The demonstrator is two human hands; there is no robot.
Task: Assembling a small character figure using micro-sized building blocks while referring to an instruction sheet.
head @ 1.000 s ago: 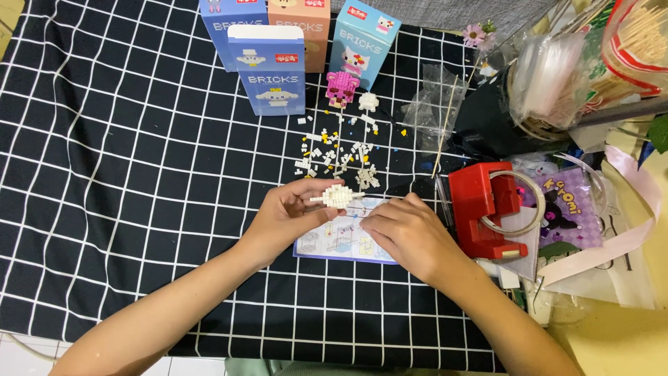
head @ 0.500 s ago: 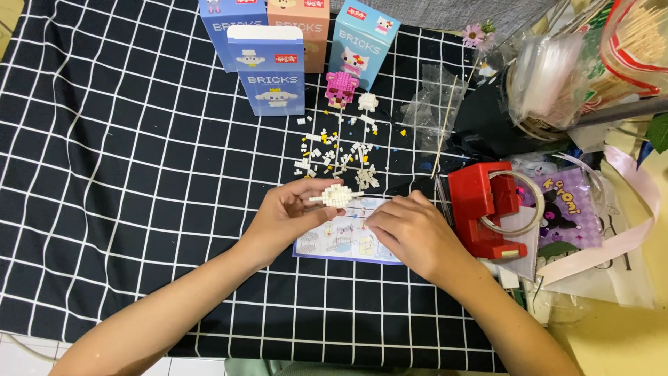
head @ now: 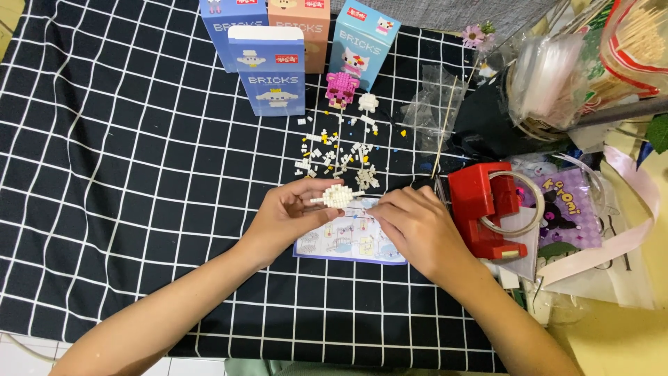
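- left hand pinches a small white brick model at its left side, thumb below, fingers on top; model sticks out right of the grip, held just above the desk
- thin white piece pokes out of the model's left end toward the left fingertips
- right hand sits just right of the model, fingers curled and pressed together, fingertips near the model's right end; cannot tell if they touch it or hold a tiny piece
- both hands hover over an instruction sheet lying flat on the black-and-white checked cloth
- loose brick pieces, mostly white with a few yellow, scattered just beyond the hands
- pink brick figure and small white brick figure stand behind the loose pieces
- 4 upright boxes at the far edge: nearest one blue, another blue, 1 orange, 1 light blue
- red tape dispenser just right of the right hand
- clear plastic bags and a purple pouch further right
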